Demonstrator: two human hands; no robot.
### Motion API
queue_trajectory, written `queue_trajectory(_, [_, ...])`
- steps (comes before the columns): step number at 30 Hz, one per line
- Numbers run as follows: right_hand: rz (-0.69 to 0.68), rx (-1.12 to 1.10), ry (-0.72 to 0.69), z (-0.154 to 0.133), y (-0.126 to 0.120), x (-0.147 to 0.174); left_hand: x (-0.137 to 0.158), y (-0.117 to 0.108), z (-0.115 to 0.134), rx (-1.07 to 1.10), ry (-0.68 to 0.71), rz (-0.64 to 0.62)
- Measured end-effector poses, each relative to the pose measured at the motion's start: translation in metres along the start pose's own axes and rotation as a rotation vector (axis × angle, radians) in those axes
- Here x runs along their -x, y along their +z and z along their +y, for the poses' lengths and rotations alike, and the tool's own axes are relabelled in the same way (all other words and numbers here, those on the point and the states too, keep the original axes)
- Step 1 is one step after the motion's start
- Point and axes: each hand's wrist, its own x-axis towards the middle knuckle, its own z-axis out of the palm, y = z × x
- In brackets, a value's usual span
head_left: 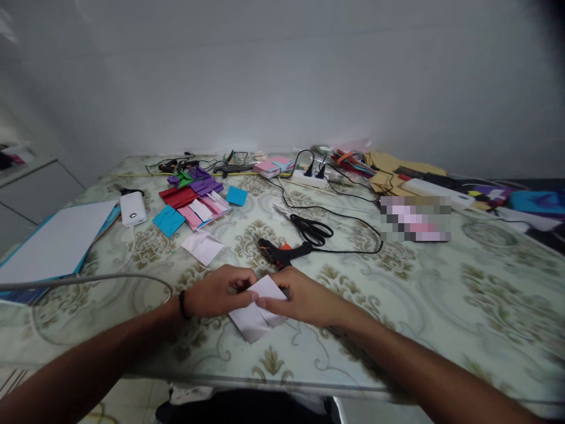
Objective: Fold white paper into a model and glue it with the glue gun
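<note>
Near the table's front edge I hold a folded white paper (252,321) between both hands. My left hand (225,291) grips its left side, thumb on top and fingers curled behind. On the other side my right hand (300,294) pinches it in the same way, and the two thumbs almost meet at the middle. The fingers under the paper are hidden. Just beyond my hands lies a black glue gun (285,252) with its cord, and black-handled scissors (309,228) rest behind it. Another folded white paper (203,247) lies to the left.
Folded papers in blue (169,221), red (179,197) and purple (206,184) are grouped at the back left. A white power bank (133,209) sits beside white sheets (57,241). At the back stands a power strip (310,179) with plugs; cords cross the table.
</note>
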Motion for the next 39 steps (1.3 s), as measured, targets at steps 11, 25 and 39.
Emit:
queue_trajectory(11, [-0.006, 0.02, 0.045, 0.004, 0.001, 0.0, 0.002, -0.004, -0.004, -0.03, 0.012, -0.022])
queue_trajectory(25, [0.085, 0.149, 0.123, -0.004, 0.008, -0.004, -0.004, -0.016, -0.016, 0.141, -0.073, -0.087])
queue_trajectory(39, [0.172, 0.133, 0.235, -0.011, -0.004, 0.004, -0.008, -0.019, -0.017, 0.404, -0.202, 0.004])
